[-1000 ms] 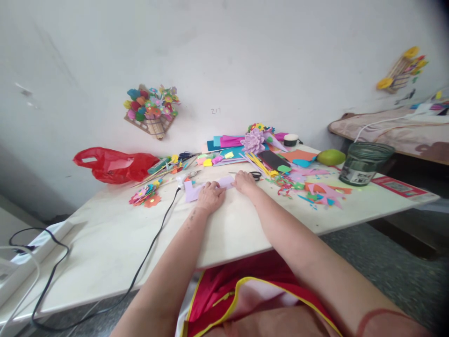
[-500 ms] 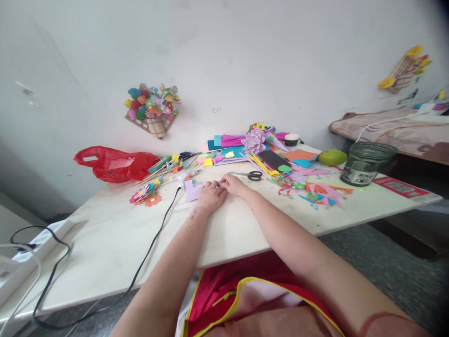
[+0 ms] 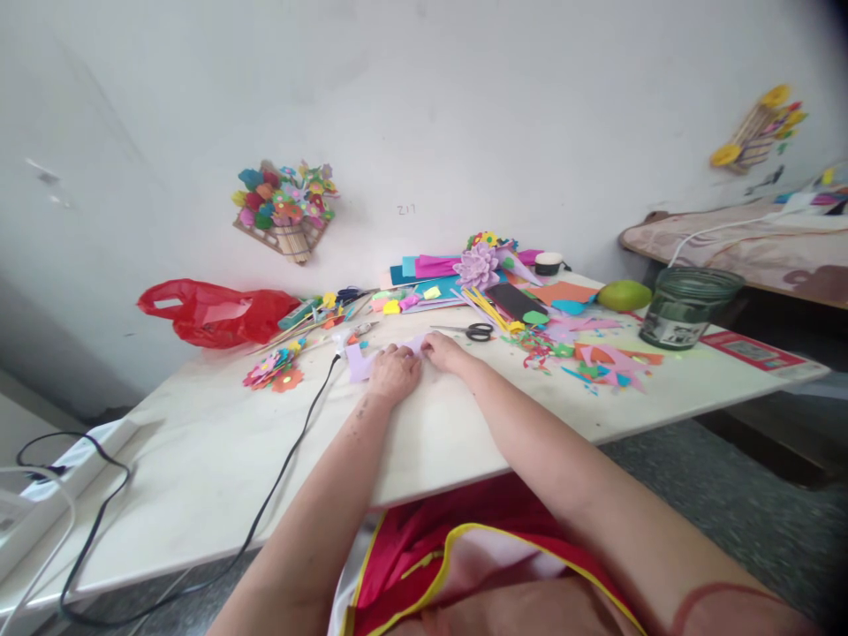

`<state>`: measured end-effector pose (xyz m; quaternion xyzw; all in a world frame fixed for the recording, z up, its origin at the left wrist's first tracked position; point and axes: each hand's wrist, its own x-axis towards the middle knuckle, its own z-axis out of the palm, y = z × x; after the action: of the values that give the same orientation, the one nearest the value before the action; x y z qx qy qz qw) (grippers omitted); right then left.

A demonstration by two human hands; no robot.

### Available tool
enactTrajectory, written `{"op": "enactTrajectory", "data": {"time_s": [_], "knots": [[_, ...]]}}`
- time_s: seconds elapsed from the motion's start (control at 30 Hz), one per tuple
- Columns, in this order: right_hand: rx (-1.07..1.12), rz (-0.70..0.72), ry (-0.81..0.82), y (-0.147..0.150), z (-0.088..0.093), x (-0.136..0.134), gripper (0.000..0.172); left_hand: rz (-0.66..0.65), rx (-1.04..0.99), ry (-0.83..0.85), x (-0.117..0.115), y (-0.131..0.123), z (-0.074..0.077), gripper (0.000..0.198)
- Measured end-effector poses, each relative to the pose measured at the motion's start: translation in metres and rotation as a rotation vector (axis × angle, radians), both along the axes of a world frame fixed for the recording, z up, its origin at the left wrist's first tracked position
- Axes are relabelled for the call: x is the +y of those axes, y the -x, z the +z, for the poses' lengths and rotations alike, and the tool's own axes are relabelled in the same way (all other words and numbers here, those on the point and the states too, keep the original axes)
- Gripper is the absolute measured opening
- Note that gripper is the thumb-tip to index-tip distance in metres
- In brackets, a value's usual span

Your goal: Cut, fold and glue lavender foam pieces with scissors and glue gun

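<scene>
A lilac craft sheet (image 3: pixel 359 362) lies on the white table, and both hands are on it. My left hand (image 3: pixel 396 371) rests palm down over its middle, fingers laid across the sheet and covering much of it. At the sheet's right end, my right hand (image 3: pixel 442 351) pinches the edge between thumb and fingers. Just beyond my right hand are black-handled scissors (image 3: pixel 478 332). A small white device (image 3: pixel 340 344) on a black cord sits by the sheet's left end. Left of that lies a bunch of colourful paper flowers (image 3: pixel 275 369).
A red plastic bag (image 3: pixel 218 314) stands at the back left. Coloured sheets (image 3: pixel 437 265), a lilac flower (image 3: pixel 477 265), a dark phone-like slab (image 3: pixel 517 302), scraps (image 3: pixel 616 364), a green fruit (image 3: pixel 624 295) and a glass jar (image 3: pixel 689 309) fill the right. The black cord (image 3: pixel 291 459) crosses the left side.
My right hand has drawn slightly apart from my left, and more of the lilac sheet shows between them. My left hand has shifted a little left. The whole view has moved slightly.
</scene>
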<state>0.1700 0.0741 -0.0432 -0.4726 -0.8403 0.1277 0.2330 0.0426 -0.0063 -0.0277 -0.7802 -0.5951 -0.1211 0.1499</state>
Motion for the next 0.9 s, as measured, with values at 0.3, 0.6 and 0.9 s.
{"op": "enactTrajectory", "data": {"time_s": [0.3, 0.6, 0.9], "knots": [[0.027, -0.100, 0.034, -0.010, -0.004, 0.020, 0.020, -0.031, 0.010, -0.039, -0.001, 0.003, 0.000, 0.040], [0.140, 0.066, -0.165, -0.002, 0.003, -0.004, 0.020, -0.024, -0.072, -0.001, 0.001, 0.000, -0.002, 0.034], [0.263, 0.056, 0.087, 0.008, 0.000, -0.006, 0.029, -0.023, -0.007, -0.003, 0.002, 0.002, -0.004, 0.036]]}}
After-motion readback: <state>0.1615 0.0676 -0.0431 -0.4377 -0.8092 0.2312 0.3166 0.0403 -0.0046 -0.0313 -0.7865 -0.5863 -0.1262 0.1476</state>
